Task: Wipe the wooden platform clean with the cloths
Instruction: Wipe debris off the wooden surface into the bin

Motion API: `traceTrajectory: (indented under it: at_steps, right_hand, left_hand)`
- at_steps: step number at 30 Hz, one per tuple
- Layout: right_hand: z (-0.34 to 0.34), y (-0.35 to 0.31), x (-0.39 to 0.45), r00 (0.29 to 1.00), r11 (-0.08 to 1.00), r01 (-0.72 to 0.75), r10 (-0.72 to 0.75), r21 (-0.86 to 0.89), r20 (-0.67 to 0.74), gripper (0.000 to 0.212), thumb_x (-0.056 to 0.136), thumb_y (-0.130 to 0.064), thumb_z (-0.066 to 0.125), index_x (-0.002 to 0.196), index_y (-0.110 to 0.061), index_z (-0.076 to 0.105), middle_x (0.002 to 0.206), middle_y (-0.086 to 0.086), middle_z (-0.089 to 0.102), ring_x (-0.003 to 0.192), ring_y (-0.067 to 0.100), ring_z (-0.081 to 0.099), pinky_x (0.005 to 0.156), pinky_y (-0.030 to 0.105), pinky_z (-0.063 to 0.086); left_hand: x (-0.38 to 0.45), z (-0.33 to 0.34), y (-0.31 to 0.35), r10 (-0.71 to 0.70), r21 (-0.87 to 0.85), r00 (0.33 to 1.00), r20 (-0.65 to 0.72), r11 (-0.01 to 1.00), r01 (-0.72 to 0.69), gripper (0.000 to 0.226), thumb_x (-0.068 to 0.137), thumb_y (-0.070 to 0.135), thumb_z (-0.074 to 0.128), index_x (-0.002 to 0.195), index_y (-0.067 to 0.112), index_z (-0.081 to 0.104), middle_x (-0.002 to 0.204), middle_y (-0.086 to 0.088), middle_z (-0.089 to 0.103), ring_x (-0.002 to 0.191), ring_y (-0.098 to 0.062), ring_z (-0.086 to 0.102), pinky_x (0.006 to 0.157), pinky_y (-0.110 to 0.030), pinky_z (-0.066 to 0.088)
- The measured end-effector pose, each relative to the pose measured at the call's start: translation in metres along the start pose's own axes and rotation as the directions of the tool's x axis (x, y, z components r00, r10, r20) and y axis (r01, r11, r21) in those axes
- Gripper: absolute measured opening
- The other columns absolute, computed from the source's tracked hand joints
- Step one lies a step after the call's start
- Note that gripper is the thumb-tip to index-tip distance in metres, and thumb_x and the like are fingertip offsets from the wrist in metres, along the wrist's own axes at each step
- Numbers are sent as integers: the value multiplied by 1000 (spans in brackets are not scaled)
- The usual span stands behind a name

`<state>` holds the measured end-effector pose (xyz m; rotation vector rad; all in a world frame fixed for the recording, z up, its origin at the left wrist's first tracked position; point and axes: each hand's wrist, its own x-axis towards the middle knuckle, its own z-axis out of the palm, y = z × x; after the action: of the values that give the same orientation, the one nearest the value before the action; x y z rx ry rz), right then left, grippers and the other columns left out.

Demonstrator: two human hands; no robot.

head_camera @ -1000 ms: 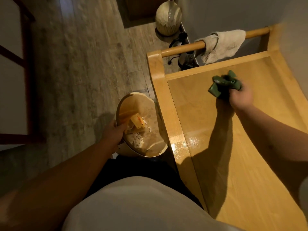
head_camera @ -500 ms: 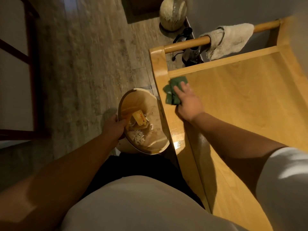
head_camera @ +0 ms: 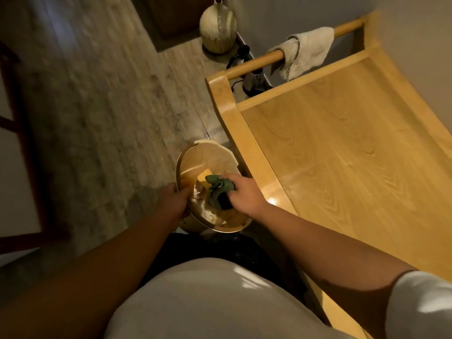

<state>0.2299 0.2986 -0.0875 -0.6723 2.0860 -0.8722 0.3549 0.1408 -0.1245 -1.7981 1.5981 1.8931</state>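
The wooden platform (head_camera: 347, 148) fills the right side, its light panel glossy near the left rim. A bin (head_camera: 208, 152) stands on the floor against the platform's left edge, with a yellow piece (head_camera: 204, 180) and scraps inside. My left hand (head_camera: 172, 199) grips the bin's near-left rim. My right hand (head_camera: 244, 194) holds a crumpled green cloth (head_camera: 217, 187) over the bin's opening. A white cloth (head_camera: 305, 51) hangs over the round rail (head_camera: 254, 63) at the platform's far end.
A round pale vase (head_camera: 217, 28) stands on the tiled floor beyond the platform, with a metal kettle and black cord (head_camera: 252, 79) beside the rail. A dark wooden frame (head_camera: 27, 148) runs along the left. A grey wall lies behind the platform.
My right hand carried the green cloth leftward, from the platform's panel across its left rim to above the bin. My left hand stayed on the bin's rim.
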Motion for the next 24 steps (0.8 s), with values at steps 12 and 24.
traceTrajectory:
  at_steps: [12,24]
  right_hand:
    - [79,-7,-84,815,816,-441,538,373,-214,18,94,-11,55,97,-26,65,98,-4,66,101,21,63,89,40,53]
    - [163,14,-173,474,411,-327,850,851,-228,24,90,-4,59,101,-25,66,105,8,68,101,28,63,90,48,55]
  left_hand:
    - [14,-50,-31,51,371,990,133,923,-97,22,86,28,66,101,12,69,86,-11,72,70,-29,68,56,-36,56]
    - [19,-47,-92,-136,519,975,174,854,26,22,87,16,63,109,16,59,103,-19,67,91,-45,68,74,-63,58]
